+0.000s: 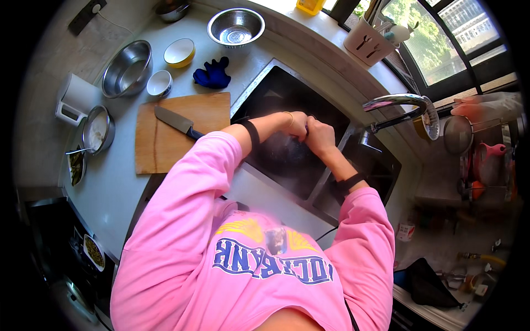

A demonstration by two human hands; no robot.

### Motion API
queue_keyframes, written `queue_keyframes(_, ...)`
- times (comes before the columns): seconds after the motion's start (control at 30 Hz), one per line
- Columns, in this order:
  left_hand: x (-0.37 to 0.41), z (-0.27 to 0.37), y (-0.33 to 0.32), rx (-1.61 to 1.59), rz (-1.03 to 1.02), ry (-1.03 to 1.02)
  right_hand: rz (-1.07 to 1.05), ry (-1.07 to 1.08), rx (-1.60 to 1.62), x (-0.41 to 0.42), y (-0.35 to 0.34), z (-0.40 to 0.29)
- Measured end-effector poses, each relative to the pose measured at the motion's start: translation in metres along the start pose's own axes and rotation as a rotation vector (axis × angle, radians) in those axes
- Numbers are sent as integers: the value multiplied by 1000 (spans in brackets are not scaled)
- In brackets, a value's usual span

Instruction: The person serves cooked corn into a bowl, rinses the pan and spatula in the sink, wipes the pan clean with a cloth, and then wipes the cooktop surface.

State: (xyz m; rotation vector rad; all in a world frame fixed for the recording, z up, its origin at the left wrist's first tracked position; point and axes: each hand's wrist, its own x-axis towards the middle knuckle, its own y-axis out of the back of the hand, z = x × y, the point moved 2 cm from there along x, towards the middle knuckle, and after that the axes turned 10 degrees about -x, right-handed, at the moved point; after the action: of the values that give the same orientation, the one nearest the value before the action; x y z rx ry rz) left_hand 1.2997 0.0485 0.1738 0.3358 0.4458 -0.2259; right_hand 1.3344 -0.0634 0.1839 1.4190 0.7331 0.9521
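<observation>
My left hand (296, 125) and my right hand (321, 134) meet over the left basin of a dark double sink (290, 178). Between the closed fingers of both shows a small dark, purplish item (307, 126); its kind cannot be told, as the hands hide most of it. Beneath them the basin is shadowed, with a dim, glossy rounded shape in it. A kitchen knife (174, 119) lies on a wooden cutting board (149, 153) left of the sink, partly behind my left sleeve. The chrome faucet (397, 99) arches at the right.
Behind the board stand a steel basin (128, 70), a white cup (159, 83), a yellow bowl (179, 53), a steel colander (236, 27) and a crumpled blue glove (212, 73). A steel bowl with white contents (97, 130) is at the left. A utensil holder (368, 43) stands on the windowsill.
</observation>
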Motion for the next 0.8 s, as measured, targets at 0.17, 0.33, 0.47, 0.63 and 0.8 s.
queue_keyframes(0.17, -27, 14, 11, -426, -115, 120, 137, 82, -78, -7, 22, -8)
queue_keyframes(0.33, -59, 32, 23, 236, 364, -522, -465, -688, 1334, -11, 23, 24)
queue_keyframes(0.47, -64, 56, 20, 968, 317, -1069, -819, -549, 1927, -6, 36, 24)
queue_keyframes(0.63, -46, 59, 26, 1045, 286, -1058, -987, -369, 1680, 3, 51, 7)
queue_keyframes(0.8, -36, 52, 20, 876, 135, -594, -382, -315, 771, 9, 37, 1)
